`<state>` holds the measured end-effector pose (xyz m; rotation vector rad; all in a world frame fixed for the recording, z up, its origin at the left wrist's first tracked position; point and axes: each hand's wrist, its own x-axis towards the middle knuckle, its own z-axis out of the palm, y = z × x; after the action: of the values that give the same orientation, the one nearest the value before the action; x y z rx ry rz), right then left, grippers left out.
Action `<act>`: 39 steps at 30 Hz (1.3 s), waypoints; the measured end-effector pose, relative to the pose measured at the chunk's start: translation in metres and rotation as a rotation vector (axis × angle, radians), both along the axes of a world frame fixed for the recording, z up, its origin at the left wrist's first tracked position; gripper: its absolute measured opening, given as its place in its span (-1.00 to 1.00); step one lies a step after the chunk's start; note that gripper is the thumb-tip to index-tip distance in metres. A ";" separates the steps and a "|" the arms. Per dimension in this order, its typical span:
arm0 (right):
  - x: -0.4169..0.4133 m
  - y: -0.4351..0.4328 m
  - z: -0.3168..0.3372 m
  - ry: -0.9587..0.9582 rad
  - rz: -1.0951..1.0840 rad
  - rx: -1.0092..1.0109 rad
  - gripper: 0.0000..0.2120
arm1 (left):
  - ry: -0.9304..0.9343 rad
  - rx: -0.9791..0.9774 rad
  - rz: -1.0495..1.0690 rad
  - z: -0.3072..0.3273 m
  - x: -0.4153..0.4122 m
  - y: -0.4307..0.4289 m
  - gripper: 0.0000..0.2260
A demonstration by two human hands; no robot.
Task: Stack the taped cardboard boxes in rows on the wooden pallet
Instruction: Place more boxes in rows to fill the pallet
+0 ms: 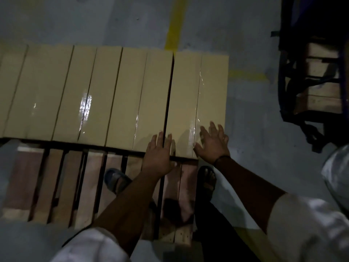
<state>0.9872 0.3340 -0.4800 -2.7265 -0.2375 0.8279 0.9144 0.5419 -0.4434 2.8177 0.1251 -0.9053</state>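
Observation:
A row of tan cardboard boxes, taped along their top seams, lies side by side on the far half of the wooden pallet [62,178]. The rightmost box [196,91] is separated from its neighbour [143,95] by a narrow dark gap. My left hand [158,157] lies flat with straight fingers over the near end of that gap. My right hand [213,142] is spread open over the near right corner of the rightmost box; whether it touches the top I cannot tell. Neither hand grips anything.
The pallet's near slats are bare, and my sandalled feet [117,179] stand on them. Grey floor with yellow painted lines [175,23] lies beyond. A dark metal trolley [309,76] loaded with boxes stands at the right.

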 end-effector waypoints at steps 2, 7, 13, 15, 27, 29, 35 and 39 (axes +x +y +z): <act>-0.009 -0.002 0.018 0.018 0.021 0.012 -0.29 | 0.023 -0.014 0.043 0.017 -0.012 -0.009 -0.05; -0.032 0.000 0.064 0.036 0.048 0.062 -0.30 | 0.040 -0.038 0.127 0.056 -0.045 -0.025 -0.15; -0.066 0.007 0.129 0.003 0.063 0.129 -0.35 | -0.035 -0.059 0.184 0.103 -0.077 -0.019 -0.18; -0.081 0.010 0.147 -0.034 0.050 0.146 -0.37 | -0.072 -0.075 0.217 0.118 -0.088 -0.012 -0.21; -0.266 0.047 0.241 -0.242 -0.176 0.125 -0.40 | -0.326 -0.406 0.334 0.191 -0.237 0.071 -0.32; -0.305 0.061 0.249 -0.249 -0.179 0.116 -0.41 | -0.344 -0.414 0.349 0.199 -0.274 0.087 -0.33; -0.380 0.075 0.270 -0.271 -0.248 0.094 -0.41 | -0.312 -0.364 0.215 0.218 -0.336 0.077 -0.33; -0.407 0.059 0.285 -0.323 -0.275 0.086 -0.41 | -0.326 -0.417 0.128 0.227 -0.349 0.047 -0.32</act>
<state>0.5802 0.3925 -0.1951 -2.7155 0.0386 0.2954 0.5649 0.5885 -0.2166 2.4871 0.0621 -0.3805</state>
